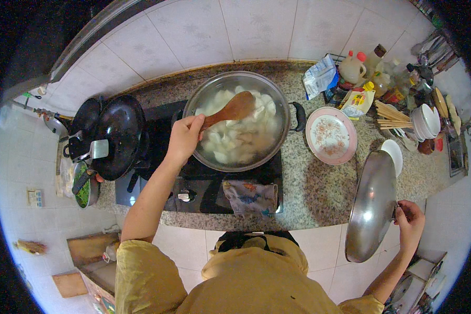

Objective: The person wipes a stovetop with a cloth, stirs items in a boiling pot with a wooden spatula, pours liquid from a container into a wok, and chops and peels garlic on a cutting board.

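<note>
A wide metal pot stands on the black stove, full of pale dumplings in cloudy, steaming water. Over it, my left hand grips the handle of a brown wooden spatula. The spatula's broad blade lies across the top of the dumplings; whether it dips into the water I cannot tell. Off to the right, my right hand holds a large metal lid by its knob. That lid is tilted on edge, partly over the counter's front edge and apart from the pot.
A pink-rimmed plate lies right of the pot. Behind it stand a blue-white bag, bottles and a yellow-capped pouch. Chopsticks and stacked bowls sit farther right. Left are a black wok and a cloth on the stove front.
</note>
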### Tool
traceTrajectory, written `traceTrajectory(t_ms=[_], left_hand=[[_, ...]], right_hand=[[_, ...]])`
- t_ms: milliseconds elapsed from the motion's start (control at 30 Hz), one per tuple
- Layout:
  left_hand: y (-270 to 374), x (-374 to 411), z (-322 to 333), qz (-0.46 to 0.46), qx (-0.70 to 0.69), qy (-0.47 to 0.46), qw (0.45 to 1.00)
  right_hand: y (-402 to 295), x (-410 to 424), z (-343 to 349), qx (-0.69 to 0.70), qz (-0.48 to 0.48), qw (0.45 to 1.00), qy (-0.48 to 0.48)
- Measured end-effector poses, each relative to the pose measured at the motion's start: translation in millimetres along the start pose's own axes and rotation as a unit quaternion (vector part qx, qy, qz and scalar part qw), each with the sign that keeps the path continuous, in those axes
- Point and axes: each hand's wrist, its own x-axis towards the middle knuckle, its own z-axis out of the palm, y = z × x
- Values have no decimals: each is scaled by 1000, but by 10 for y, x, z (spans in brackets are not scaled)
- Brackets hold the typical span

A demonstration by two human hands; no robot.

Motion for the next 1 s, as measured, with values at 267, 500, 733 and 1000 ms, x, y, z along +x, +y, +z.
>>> traceTrajectory(t_ms=[267, 500, 733, 1000], left_hand=[[82, -142, 64, -74, -96, -33, 992], [109, -180, 137, -70, -95, -57, 991], [96, -328, 205, -179, -196, -103, 959], [68, -615, 137, -246, -257, -93, 930]], right_hand=[[23, 88, 45, -6, -8, 1000, 1], [-76, 102, 61, 9, 2, 1000, 12], [-114, 82, 66, 6, -3, 1000, 16], [-157, 47, 47, 5, 12, 1000, 7]])
